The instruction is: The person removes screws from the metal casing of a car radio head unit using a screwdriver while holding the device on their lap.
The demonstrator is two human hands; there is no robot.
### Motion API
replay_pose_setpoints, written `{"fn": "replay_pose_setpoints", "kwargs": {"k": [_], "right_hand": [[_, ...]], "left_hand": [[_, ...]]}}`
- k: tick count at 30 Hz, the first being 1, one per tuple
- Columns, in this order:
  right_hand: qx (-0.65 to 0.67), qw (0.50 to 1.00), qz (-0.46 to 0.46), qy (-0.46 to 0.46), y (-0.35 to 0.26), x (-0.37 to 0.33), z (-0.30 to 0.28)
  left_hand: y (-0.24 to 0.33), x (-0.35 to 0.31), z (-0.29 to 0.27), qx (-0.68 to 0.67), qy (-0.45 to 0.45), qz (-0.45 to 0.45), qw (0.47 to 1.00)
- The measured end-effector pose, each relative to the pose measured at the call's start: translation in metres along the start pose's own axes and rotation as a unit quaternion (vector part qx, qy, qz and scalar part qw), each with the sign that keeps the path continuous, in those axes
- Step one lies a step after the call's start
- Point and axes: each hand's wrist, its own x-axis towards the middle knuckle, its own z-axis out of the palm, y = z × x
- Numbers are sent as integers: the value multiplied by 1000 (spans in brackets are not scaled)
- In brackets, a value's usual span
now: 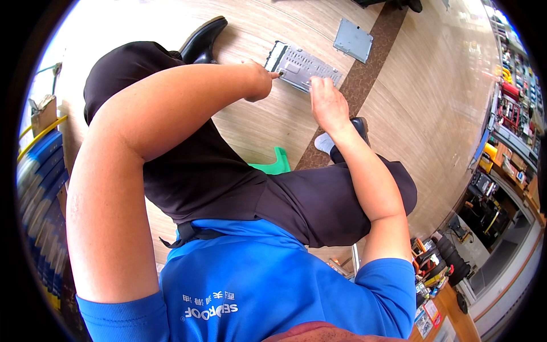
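Casing (303, 65) is lying near left hand (258, 81) and right hand (330, 105), neither grip discernible; uneven pressing could be sending it skidding.

Brightly lit pale floor (430, 122)
Brown strip (373, 65) beside the right hand (330, 106); crowded shelves (511, 138) well to its right

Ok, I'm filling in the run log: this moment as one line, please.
left hand: at left end of slotted metal case | right hand: at case's near edge | case: on floor | flat grey panel: lying apart
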Motion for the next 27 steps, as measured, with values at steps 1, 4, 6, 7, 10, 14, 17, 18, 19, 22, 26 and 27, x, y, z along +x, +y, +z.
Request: {"fn": "replay_pose_setpoints", "kwargs": {"k": [1,4,6,7,10,14,17,18,19,22,26,27], "right_hand": [[0,1000,0,0,0,0,0],[-1,1000,16,-13,0,1,0],[37,998,-36,45,0,0,0],[37,998,-35,45,1,0,0],[37,997,-47,52,-1,0,-1],[24,1000,-2,13,1,-1,0],[43,998,-14,34,3,-1,3],[58,997,-28,50,3,-2,3],[58,997,-26,51,3,-2,3],[55,998,-20,39,1,-2,-1],[42,999,6,6,4,0,0],[47,999,-8,19,6,0,2]], "left_hand": [[0,1,1,2,0,-5,1000],[1,4,2,5,1,-10,1000],[1,3,0,5,1,-10,1000],[0,3,-1,2,2,-4,1000],[-1,6,1,0,-1,-10,1000],[0,4,0,8,-5,-10,1000],[-1,7,1,-7,-1,-14,1000],[-2,8,1,-4,-1,-12,1000],[-2,8,1,2,-4,-12,1000],[-2,7,3,9,-1,-11,1000],[-2,7,4,9,3,-14,1000],[-1,6,2,11,3,-14,1000]]}}
